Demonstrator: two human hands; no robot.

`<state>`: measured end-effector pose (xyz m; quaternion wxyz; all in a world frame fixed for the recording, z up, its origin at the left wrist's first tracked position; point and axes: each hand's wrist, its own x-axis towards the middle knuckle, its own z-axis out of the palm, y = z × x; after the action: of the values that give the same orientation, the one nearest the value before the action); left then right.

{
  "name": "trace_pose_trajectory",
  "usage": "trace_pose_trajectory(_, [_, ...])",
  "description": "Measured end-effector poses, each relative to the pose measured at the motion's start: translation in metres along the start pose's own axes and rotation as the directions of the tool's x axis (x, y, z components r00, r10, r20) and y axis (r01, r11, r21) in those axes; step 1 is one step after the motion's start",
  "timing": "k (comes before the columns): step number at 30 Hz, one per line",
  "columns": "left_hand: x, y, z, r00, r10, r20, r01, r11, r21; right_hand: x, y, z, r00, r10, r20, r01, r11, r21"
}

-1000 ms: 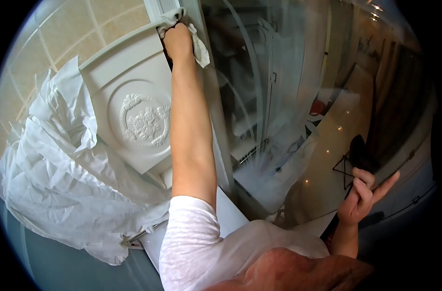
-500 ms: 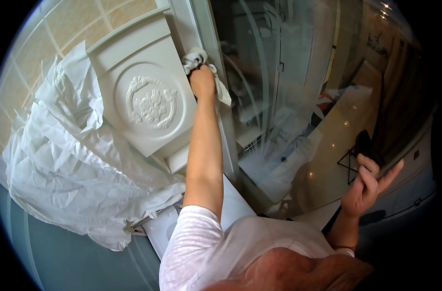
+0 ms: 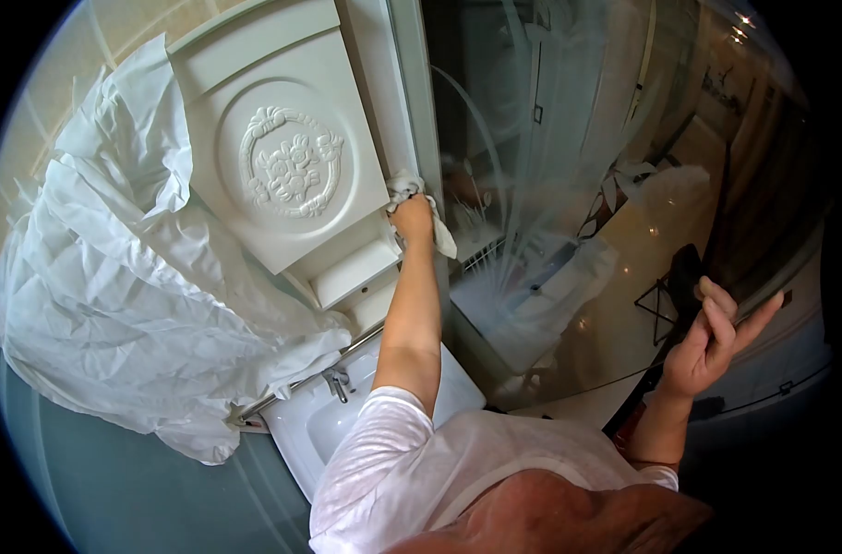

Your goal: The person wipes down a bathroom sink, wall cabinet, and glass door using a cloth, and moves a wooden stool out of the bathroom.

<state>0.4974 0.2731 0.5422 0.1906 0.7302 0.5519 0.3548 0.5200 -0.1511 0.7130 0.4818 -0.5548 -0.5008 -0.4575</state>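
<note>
My left hand (image 3: 412, 220) is closed around a crumpled white cloth (image 3: 404, 185), part of which hangs down past the fingers. It presses the cloth beside the lower right corner of a white cabinet door (image 3: 292, 166) with a raised wreath carving. Close by stands the pale frame (image 3: 412, 111) of a glass panel (image 3: 569, 212). On the right, my right hand (image 3: 703, 351) is raised by the glass panel's edge, some fingers stretched and apart, others bent. It holds nothing visible; whether it touches the glass I cannot tell.
A large wrinkled white sheet (image 3: 135, 305) hangs at the left of the cabinet. Below the cabinet are a small open shelf (image 3: 347, 277), a white washbasin (image 3: 319, 429) and a metal faucet (image 3: 336, 380). Beige tiles (image 3: 89, 46) cover the wall behind.
My left hand has slid the cloth down along the cabinet's side, toward me. More of the shelf and washbasin shows. My right hand stays raised near the glass.
</note>
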Motion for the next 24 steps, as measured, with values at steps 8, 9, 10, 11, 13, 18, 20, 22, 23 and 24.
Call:
trace_pose_trajectory(8, [-0.021,-0.042,0.029,0.988,0.084,0.132,-0.088,0.996,0.023,-0.001,0.002,-0.003,0.999,-0.007,0.043,0.008,1.000,-0.009])
trace_pose_trajectory(9, [-0.019,-0.042,0.032,0.992,0.056,0.112,-0.059,0.998,0.018,-0.001,0.003,-0.003,0.998,-0.017,0.053,0.018,1.000,-0.015])
trace_pose_trajectory(10, [-0.019,-0.044,0.031,0.992,0.037,0.122,-0.033,0.999,-0.030,-0.002,0.004,-0.004,0.998,-0.020,0.056,0.020,1.000,-0.015])
trace_pose_trajectory(11, [-0.020,-0.045,0.028,0.992,0.018,0.127,-0.008,0.997,-0.082,-0.003,0.004,-0.005,0.998,-0.012,0.060,0.012,1.000,-0.011])
trace_pose_trajectory(13, [-0.019,-0.049,0.024,0.985,0.036,0.168,-0.019,0.994,-0.103,-0.004,0.004,-0.005,0.996,-0.028,0.087,0.033,0.998,-0.057])
trace_pose_trajectory(18, [-0.068,-0.062,0.013,0.960,0.055,0.273,0.028,0.956,-0.291,-0.004,0.000,-0.001,1.000,0.000,0.025,0.001,0.999,-0.034])
trace_pose_trajectory(20, [-0.093,-0.073,0.011,0.937,0.096,0.336,0.218,0.591,-0.777,-0.004,0.001,-0.001,0.999,-0.004,0.036,0.006,0.998,-0.061])
trace_pose_trajectory(22, [-0.107,-0.082,-0.006,0.839,0.233,0.492,0.464,0.166,-0.870,-0.005,0.001,-0.004,0.998,-0.006,0.063,0.013,0.992,-0.124])
trace_pose_trajectory(23, [-0.115,-0.086,-0.020,0.833,0.225,0.506,0.478,0.170,-0.862,-0.006,0.000,-0.006,0.997,-0.008,0.079,0.020,0.987,-0.159])
trace_pose_trajectory(24, [-0.123,-0.085,-0.040,0.775,0.350,0.526,0.573,-0.039,-0.818,-0.005,-0.002,-0.007,0.996,-0.008,0.085,0.024,0.980,-0.196])
